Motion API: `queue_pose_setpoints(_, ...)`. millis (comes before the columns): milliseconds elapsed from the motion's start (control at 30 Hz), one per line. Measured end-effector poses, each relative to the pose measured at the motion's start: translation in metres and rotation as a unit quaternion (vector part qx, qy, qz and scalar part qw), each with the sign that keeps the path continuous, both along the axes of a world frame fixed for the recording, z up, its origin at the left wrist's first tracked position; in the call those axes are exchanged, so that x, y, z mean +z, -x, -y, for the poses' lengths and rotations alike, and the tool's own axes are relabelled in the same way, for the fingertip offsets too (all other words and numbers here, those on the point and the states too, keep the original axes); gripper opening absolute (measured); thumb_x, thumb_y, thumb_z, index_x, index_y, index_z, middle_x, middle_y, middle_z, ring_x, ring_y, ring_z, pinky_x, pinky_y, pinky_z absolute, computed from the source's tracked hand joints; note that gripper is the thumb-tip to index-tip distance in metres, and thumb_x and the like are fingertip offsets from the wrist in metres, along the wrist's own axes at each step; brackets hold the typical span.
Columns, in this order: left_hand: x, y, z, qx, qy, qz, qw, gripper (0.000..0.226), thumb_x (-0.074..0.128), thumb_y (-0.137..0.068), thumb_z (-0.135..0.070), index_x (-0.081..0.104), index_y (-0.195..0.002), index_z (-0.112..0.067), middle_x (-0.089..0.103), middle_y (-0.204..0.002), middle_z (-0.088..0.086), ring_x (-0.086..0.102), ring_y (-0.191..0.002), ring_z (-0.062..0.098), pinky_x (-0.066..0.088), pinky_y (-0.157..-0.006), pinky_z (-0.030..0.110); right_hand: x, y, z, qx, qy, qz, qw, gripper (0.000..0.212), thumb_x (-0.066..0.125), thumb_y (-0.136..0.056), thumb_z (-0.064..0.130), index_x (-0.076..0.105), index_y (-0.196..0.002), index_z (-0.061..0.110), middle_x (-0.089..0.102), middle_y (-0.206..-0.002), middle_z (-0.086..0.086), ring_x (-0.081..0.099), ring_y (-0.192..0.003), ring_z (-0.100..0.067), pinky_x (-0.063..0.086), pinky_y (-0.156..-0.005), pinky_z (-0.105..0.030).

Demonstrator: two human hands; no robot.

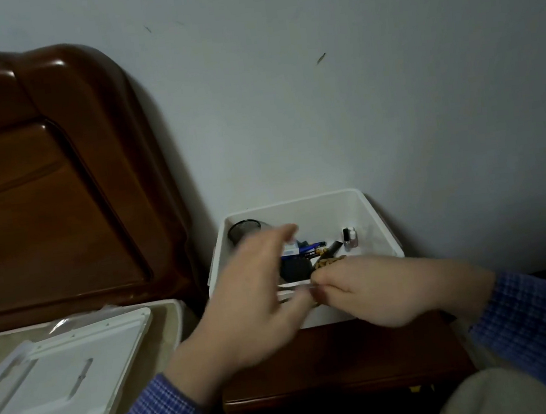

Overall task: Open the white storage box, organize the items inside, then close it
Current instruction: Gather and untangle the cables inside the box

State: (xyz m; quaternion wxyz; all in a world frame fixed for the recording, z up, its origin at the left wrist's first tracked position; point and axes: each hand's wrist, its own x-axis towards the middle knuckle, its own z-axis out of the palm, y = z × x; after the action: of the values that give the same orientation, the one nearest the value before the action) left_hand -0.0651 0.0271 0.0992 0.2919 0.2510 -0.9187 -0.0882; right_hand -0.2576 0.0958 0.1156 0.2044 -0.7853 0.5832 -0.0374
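The white storage box (320,213) stands open on a brown nightstand (333,360), and its lid (63,377) lies apart on the bed to the left. Inside are a black mesh cup (242,231), blue battery packs (310,250), a black round item (294,269), a leopard-print clip (329,262) and small nail polish bottles (350,237). My right hand (376,290) is at the box's front rim, fingers curled, pinching a thin pale strip (294,287). My left hand (243,312) is blurred over the box's front left, fingers extended, thumb by the strip.
A glossy brown wooden headboard (41,182) rises at the left, close to the box. The box's back side is close to a plain grey wall (320,99). My knees in light trousers (500,395) are just below the nightstand's front edge.
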Motion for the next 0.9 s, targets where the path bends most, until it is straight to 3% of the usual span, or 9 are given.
queue_pose_setpoints(67, -0.005, 0.01, -0.012, -0.031, -0.106, 0.118, 0.987, 0.077, 0.051, -0.078, -0.044, 0.023, -0.148, -0.03, 0.063, -0.12, -0.008, 0.061, -0.106, 0.01, 0.05, -0.09, 0.028, 0.008, -0.003, 0.005, 0.043, -0.003, -0.053, 0.998, 0.027, 0.036, -0.109, 0.028, 0.058, -0.097, 0.018, 0.055, -0.091, -0.001, 0.053, -0.081, -0.016, 0.043, -0.08, -0.032)
queue_pose_setpoints(100, -0.01, 0.014, -0.016, -0.043, -0.16, 0.116, 0.979, 0.069, 0.05, -0.078, -0.038, 0.029, -0.143, -0.029, 0.065, -0.11, -0.008, 0.062, -0.097, 0.01, 0.052, -0.084, 0.03, 0.012, -0.005, 0.008, 0.051, -0.01, -0.063, 0.997, 0.028, 0.037, -0.108, 0.028, 0.059, -0.094, 0.017, 0.053, -0.086, 0.001, 0.051, -0.076, -0.014, 0.041, -0.076, -0.03)
queue_pose_setpoints(233, -0.019, 0.02, -0.017, -0.002, -0.335, -0.028, 0.942, 0.017, 0.045, -0.078, -0.026, 0.062, -0.083, -0.025, 0.053, -0.06, -0.014, 0.046, -0.055, 0.004, 0.039, -0.052, 0.025, 0.02, 0.001, 0.015, 0.004, -0.009, 0.019, 1.0, 0.035, 0.042, -0.104, 0.04, 0.056, -0.075, 0.026, 0.061, -0.076, 0.001, 0.057, -0.071, -0.011, 0.048, -0.074, -0.03)
queue_pose_setpoints(300, -0.017, 0.022, -0.014, 0.05, -0.449, -0.108, 0.886, 0.017, 0.048, -0.077, -0.024, 0.058, -0.065, -0.021, 0.037, -0.046, -0.01, 0.033, -0.042, 0.009, 0.025, -0.043, 0.024, 0.02, 0.01, 0.016, -0.049, 0.001, 0.106, 0.993, 0.032, 0.046, -0.102, 0.034, 0.062, -0.078, 0.02, 0.056, -0.07, 0.005, 0.05, -0.063, -0.006, 0.043, -0.067, -0.028)
queue_pose_setpoints(400, -0.015, 0.026, -0.011, 0.102, -0.598, -0.262, 0.751, 0.036, 0.047, -0.088, -0.014, 0.041, -0.053, -0.019, 0.025, -0.046, -0.005, 0.019, -0.035, 0.011, 0.017, -0.04, 0.016, 0.012, 0.018, 0.009, -0.116, 0.022, 0.231, 0.966, 0.028, 0.048, -0.102, 0.025, 0.066, -0.081, 0.018, 0.053, -0.058, 0.015, 0.045, -0.054, 0.002, 0.036, -0.058, -0.02)
queue_pose_setpoints(533, -0.01, 0.042, -0.018, 0.053, -0.616, -0.432, 0.656, 0.047, 0.044, -0.099, -0.021, 0.03, -0.054, -0.025, 0.017, -0.053, -0.004, 0.011, -0.045, 0.011, 0.009, -0.046, 0.026, -0.025, -0.01, -0.008, -0.164, 0.091, 0.291, 0.938, 0.032, 0.047, -0.103, 0.031, 0.061, -0.076, 0.023, 0.054, -0.058, 0.016, 0.046, -0.053, 0.002, 0.033, -0.057, -0.022)
queue_pose_setpoints(667, -0.004, 0.051, -0.018, 0.004, -0.619, -0.544, 0.566, 0.036, 0.04, -0.091, -0.014, 0.032, -0.057, -0.021, 0.016, -0.06, -0.002, 0.017, -0.053, 0.014, 0.022, -0.049, 0.027, -0.044, -0.029, -0.013, -0.178, 0.101, 0.348, 0.915, 0.039, 0.047, -0.103, 0.033, 0.055, -0.065, 0.027, 0.049, -0.052, 0.012, 0.042, -0.048, 0.0, 0.031, -0.049, -0.016)
queue_pose_setpoints(833, -0.007, 0.052, -0.016, -0.019, -0.636, -0.568, 0.522, 0.047, 0.041, -0.096, -0.019, 0.062, -0.054, -0.011, 0.058, -0.063, 0.008, 0.063, -0.058, 0.021, 0.053, -0.068, 0.034, -0.043, -0.026, -0.012, -0.192, 0.106, 0.357, 0.908, 0.045, 0.05, -0.102, 0.03, 0.05, -0.057, 0.027, 0.041, -0.05, 0.009, 0.037, -0.047, -0.002, 0.029, -0.048, -0.02)
queue_pose_setpoints(900, -0.007, 0.053, -0.016, -0.025, -0.65, -0.566, 0.507, 0.044, 0.039, -0.096, -0.021, 0.058, -0.057, -0.012, 0.054, -0.057, 0.006, 0.06, -0.05, 0.021, 0.053, -0.059, 0.031, -0.044, -0.026, -0.011, -0.193, 0.117, 0.323, 0.919, 0.044, 0.051, -0.1, 0.038, 0.049, -0.058, 0.023, 0.042, -0.051, 0.008, 0.038, -0.048, -0.003, 0.031, -0.051, -0.026)
